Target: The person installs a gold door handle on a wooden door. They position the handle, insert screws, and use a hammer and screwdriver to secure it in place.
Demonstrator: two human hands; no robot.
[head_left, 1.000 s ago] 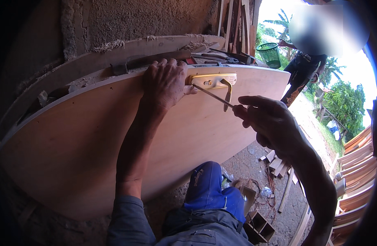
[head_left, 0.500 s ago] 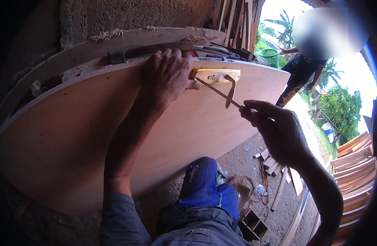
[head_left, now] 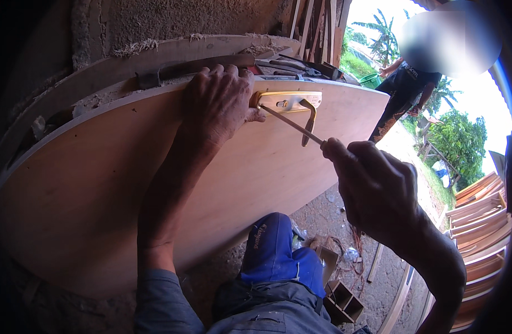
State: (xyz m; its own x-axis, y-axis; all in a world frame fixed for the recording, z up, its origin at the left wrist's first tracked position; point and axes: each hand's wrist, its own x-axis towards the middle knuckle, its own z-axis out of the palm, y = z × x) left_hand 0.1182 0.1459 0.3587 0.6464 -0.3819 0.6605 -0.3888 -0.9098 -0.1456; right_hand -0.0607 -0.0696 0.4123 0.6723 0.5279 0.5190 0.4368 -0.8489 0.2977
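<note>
A large, pale wooden door panel (head_left: 256,178) stands on its long edge in front of me. Near its top edge, a brass-coloured handle plate (head_left: 291,102) lies against the face, with a curved lever handle (head_left: 309,123) sticking out. My left hand (head_left: 217,106) grips the top edge, its fingers over the rim and its thumb beside the plate's left end. In my right hand (head_left: 378,192) is a screwdriver (head_left: 294,124), its grip mostly hidden by my closed fingers. The screwdriver's tip meets the left end of the plate; any screw there is too small to make out.
Behind the panel, a workbench (head_left: 217,45) carries hand tools (head_left: 289,67) and wood shavings (head_left: 136,47). Another person (head_left: 403,89) stands at the right beside a green basket (head_left: 371,80). Wooden offcuts (head_left: 398,303), a divided wooden box (head_left: 343,300) and stacked timber (head_left: 481,234) lie lower right.
My right hand has turned, its fingers now wrapped more fully round the screwdriver's grip. The tip stays at the plate. The green basket beside the other person has tilted and sits lower.
</note>
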